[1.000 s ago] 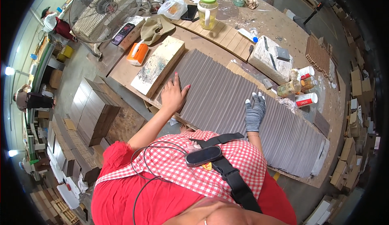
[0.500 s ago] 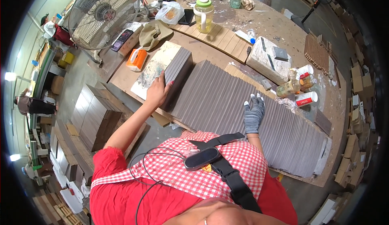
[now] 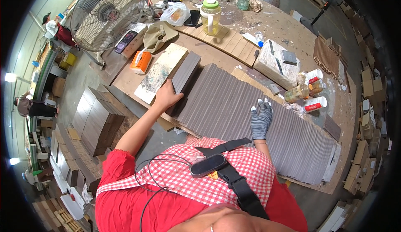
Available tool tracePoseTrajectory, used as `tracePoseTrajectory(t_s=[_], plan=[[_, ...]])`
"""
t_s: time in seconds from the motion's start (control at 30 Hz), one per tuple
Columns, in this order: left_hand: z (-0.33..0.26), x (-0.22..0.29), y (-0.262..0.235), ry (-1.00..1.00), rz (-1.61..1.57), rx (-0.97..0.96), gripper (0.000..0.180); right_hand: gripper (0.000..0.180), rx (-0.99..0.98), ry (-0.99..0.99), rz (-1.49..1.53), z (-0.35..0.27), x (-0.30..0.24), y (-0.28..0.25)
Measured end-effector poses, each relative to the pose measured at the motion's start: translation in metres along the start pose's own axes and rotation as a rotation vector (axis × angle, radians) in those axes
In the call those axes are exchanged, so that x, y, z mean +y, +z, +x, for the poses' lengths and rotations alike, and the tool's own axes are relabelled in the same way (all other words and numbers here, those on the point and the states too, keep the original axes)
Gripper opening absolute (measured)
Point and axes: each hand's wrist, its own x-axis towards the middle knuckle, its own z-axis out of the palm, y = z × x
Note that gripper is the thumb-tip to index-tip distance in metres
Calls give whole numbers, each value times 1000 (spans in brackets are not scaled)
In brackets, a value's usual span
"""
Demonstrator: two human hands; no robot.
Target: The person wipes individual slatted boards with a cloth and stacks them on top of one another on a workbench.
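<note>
My left hand [image 3: 167, 96], bare, is closed round the near end of a small stack of grey-brown planks [image 3: 186, 71], thumb on the right side. The stack stands beside a long row of similar thin planks [image 3: 221, 100] set on edge, running to the right along the table. On top of that row lies my right hand [image 3: 261, 120], in a grey knitted glove with pale fingertips. Its fingers are stretched out and hold nothing. A paint-smeared pale board [image 3: 161, 73] lies just left of the small stack.
An orange box [image 3: 141, 62], a cloth cap [image 3: 160, 37] and a large fan [image 3: 109, 15] are at the back left. Beyond the row stand a green-lidded jug [image 3: 210, 17], a wrapped white block [image 3: 275, 63] and several bottles and cups. More planks [image 3: 94, 119] are stacked at the left.
My left hand has slid toward me, from lying over the small stack's left edge to bending round its near end. That stack has shifted slightly right. My right hand stays nearly still.
</note>
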Motion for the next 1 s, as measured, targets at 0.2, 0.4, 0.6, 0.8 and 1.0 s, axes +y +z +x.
tracePoseTrajectory(t_s=[0.2, 0.4, 0.6, 0.8, 1.0], plan=[[-3, -3, 5, 63, -45, 142, 60, 44, -13, 8, 38, 1, -2, -5], [-6, -25, -11, -78, -233, 149, 58, 39, -63, 101, 450, 24, 19, -9], [-19, -32, -39, -65, -855, 125, 32, 32, -334, -4, 978, 42, -24, -14], [-29, -30, -44, -113, -1206, -99, 29, 36, -1229, 578, 1687, 24, -124, 1], [-51, 0, -21, -319, -1435, -291, 28, 33, -1147, 701, 1565, 17, -176, 36]])
